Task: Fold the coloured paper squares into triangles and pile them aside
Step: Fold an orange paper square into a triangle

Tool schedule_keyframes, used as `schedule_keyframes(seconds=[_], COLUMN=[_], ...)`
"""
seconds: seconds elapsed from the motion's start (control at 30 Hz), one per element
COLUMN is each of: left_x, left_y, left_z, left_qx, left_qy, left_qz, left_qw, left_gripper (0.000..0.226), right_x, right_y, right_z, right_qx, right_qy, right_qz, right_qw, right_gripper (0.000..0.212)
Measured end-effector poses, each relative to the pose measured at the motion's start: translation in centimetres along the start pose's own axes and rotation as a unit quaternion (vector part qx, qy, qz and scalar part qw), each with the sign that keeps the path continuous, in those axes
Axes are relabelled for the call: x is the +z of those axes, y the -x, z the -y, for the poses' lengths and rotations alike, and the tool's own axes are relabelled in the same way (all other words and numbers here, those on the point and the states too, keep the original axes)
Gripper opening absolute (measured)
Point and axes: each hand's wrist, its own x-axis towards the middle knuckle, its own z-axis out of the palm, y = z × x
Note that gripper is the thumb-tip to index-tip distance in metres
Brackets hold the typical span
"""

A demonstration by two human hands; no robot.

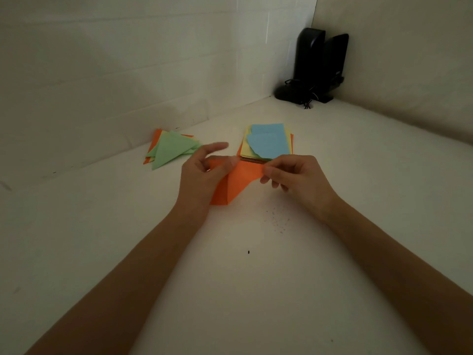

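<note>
Two hands meet over one orange paper (239, 179) near the middle of the white table (243, 290), just in front of the stack of squares (268, 144). The left hand (202, 175) covers the sheet's left part. Its forefinger sticks out, smeared by motion, and its thumb lies on the paper's top edge. Whether the other fingers pinch from behind cannot be made out. The right hand (294, 175) pinches the sheet's right corner between thumb and curled fingers, hiding that tip. The sheet's lower point shows below the left hand, close to the tabletop, though whether it touches is unclear. Both forearms run out of the bottom of the view.

Bare tabletop stretches wide between the arms and toward the near edge, marked only by a scatter of dark specks (277, 221). Two walls close the far side and meet at a corner, where a pair of black speakers (317, 65) stands with a tangled cord at its foot.

Light blue tops the stack, its front edge curling, with yellow and orange sheets peeking out beneath. Left of the hands, near the wall, lies the pile of triangles (174, 148): flat green ones on top, orange and yellow edges fanned under them. All the paper looks thin and matte.
</note>
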Motion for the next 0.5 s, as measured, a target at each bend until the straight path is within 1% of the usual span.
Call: schedule_keyframes(seconds=[0.07,0.1,0.13,0.17,0.2,0.23,0.27,0.3,0.33,0.37,0.4,0.43,0.5], left_x=[0.0,0.1,0.3,0.5,0.7,1.0,1.4,1.9,2.4,2.7,2.9,2.8,2.4], left_y=[-0.2,-0.2,-0.3,-0.3,-0.2,0.0,0.4,0.9,1.4,1.7,1.8,1.8,1.7], left_z=[-0.4,-0.7,-1.0,-1.3,-1.4,-1.6,-1.6,-1.4,-1.2,-1.2,-1.0,-0.8,-0.7], left_qx=[-0.044,-0.066,-0.089,-0.116,-0.139,-0.153,-0.155,-0.149,-0.14,-0.133,-0.127,-0.123,-0.121], left_qy=[0.086,0.138,0.189,0.237,0.261,0.259,0.239,0.209,0.168,0.137,0.116,0.104,0.09], left_qz=[-0.028,-0.037,-0.037,-0.023,0.002,0.036,0.07,0.097,0.106,0.093,0.065,0.041,0.019], left_qw=[0.995,0.988,0.977,0.964,0.955,0.953,0.956,0.962,0.97,0.977,0.983,0.986,0.988], left_gripper=[0.023,0.016,0.011,0.018,0.03,0.038,0.038,0.03,0.017,0.007,0.006,0.007,0.01], right_x=[-0.1,-0.1,0.0,0.1,0.2,0.4,0.7,1.0,1.3,1.7,1.9,2.0,2.0], right_y=[0.0,0.0,0.0,-0.1,-0.1,-0.2,-0.2,-0.2,-0.1,0.0,0.1,0.2,0.4], right_z=[0.1,0.1,0.2,0.2,0.3,0.4,0.4,0.4,0.4,0.5,0.6,0.7,0.8], right_qx=[0.019,0.031,0.052,0.08,0.111,0.139,0.162,0.175,0.178,0.17,0.156,0.135,0.083], right_qy=[0.016,-0.009,-0.06,-0.132,-0.212,-0.281,-0.327,-0.345,-0.347,-0.336,-0.315,-0.274,-0.119], right_qz=[-0.018,-0.048,-0.084,-0.117,-0.138,-0.148,-0.146,-0.136,-0.121,-0.105,-0.087,-0.069,-0.028], right_qw=[1.0,0.998,0.993,0.981,0.961,0.938,0.92,0.912,0.913,0.921,0.932,0.95,0.989], right_gripper=[0.017,0.016,0.014,0.013,0.012,0.011,0.011,0.012,0.012,0.012,0.012,0.012,0.012])
